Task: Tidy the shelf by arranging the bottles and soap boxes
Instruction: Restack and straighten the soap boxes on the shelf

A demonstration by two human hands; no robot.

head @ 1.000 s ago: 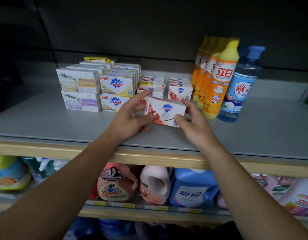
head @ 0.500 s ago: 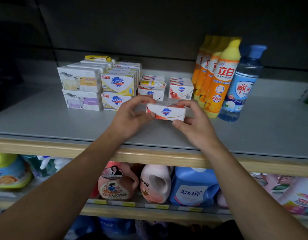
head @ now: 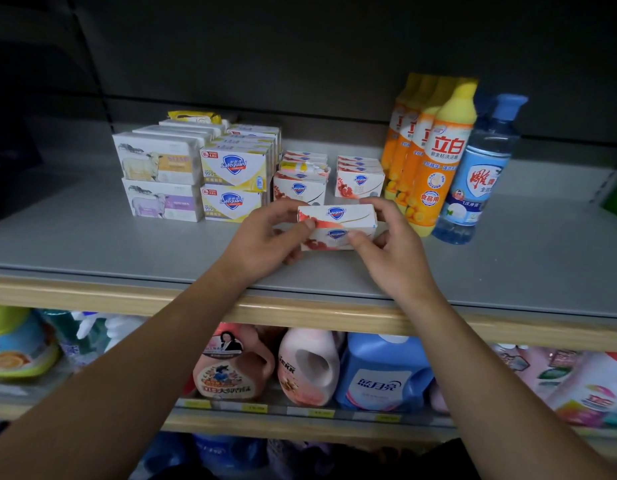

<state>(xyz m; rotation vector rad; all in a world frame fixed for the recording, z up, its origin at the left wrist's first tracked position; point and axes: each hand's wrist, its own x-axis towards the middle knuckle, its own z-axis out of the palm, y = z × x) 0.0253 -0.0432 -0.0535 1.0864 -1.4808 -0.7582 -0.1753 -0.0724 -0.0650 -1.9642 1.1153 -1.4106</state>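
Held item: red-and-white Safeguard soap box [head: 336,227], carried lengthwise between both hands above the front half of the grey shelf [head: 92,237], just in front of the two short rows of matching boxes.
Left hand [head: 265,240]: pinches the box's left end, thumb on the front face, fingers behind.
Right hand [head: 392,244]: pinches the box's right end, thumb on the lower front face, fingers over the top rear edge.
Change from half a second ago: the box now shows two logo faces where one narrow face showed before; it sits slightly farther right and nearer the rows.
Change from a second ago: then the box was tilted with its broad face up; it is now level.
Left row of matching boxes [head: 300,187]: directly behind the held box.
Right row of matching boxes [head: 359,183]: behind the held box, to its right.
Yellow Safeguard boxes [head: 234,183]: stacked two high, left of the held box.
Sheep-printed soap boxes [head: 160,181]: stacked, farthest left.
Orange dish-soap bottles [head: 435,161]: upright in a row right of the held box.
Clear blue-capped bottle [head: 477,174]: upright, just beyond the orange ones.
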